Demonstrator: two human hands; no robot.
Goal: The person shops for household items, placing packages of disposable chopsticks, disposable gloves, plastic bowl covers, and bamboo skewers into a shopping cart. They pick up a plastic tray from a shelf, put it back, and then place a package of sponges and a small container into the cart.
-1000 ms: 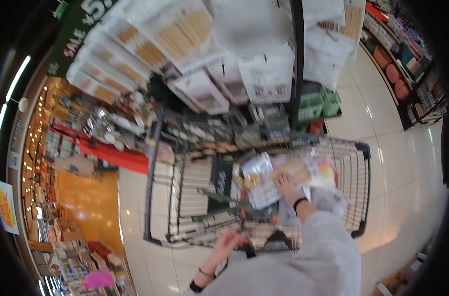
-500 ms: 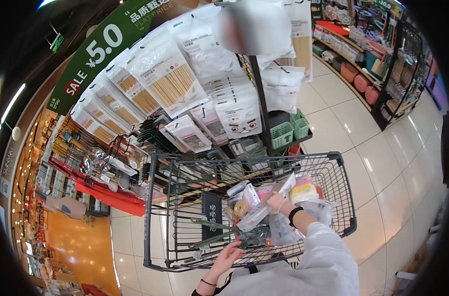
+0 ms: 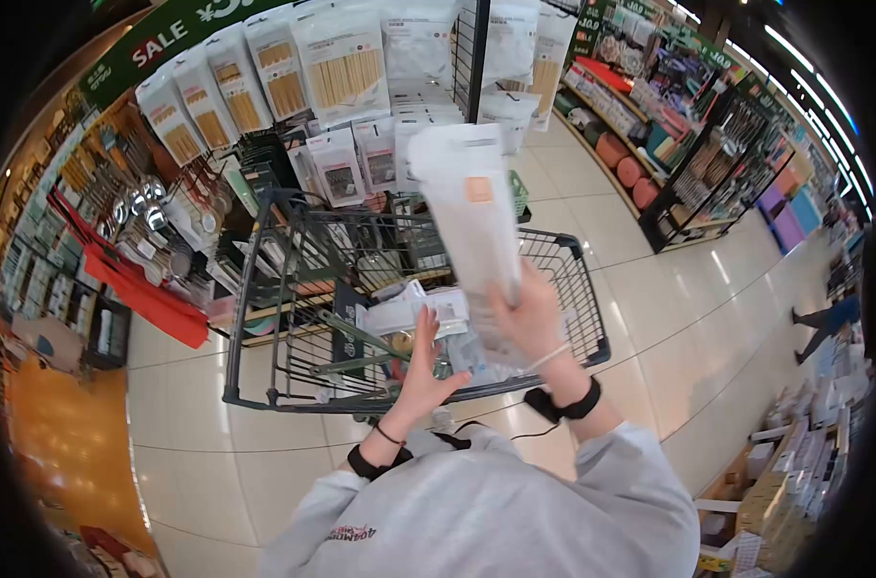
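My right hand [image 3: 532, 316] grips the lower part of a long white plastic packet [image 3: 478, 217] with a small orange square on it. The packet stands nearly upright above the shopping cart [image 3: 592, 289], its top leaning left and away from me. My left hand [image 3: 423, 371] hovers over the cart's near side, fingers spread, holding nothing. Below it in the cart lie a white packet [image 3: 390, 316], clear plastic packaging and long green handles [image 3: 361, 334]. The raised packet and my right hand hide part of the cart's contents.
Packs of wooden chopsticks [image 3: 346, 67] hang on the rack beyond the cart. Ladles [image 3: 154, 202] and a red shelf edge [image 3: 139, 294] are at the left. Stocked shelves stand across the tiled aisle [image 3: 688, 308]; a person [image 3: 828, 323] is at far right.
My right hand has risen out of the cart and now holds up the long white packet. My left hand has lifted from near the green handles and spread its fingers. The view has shifted.
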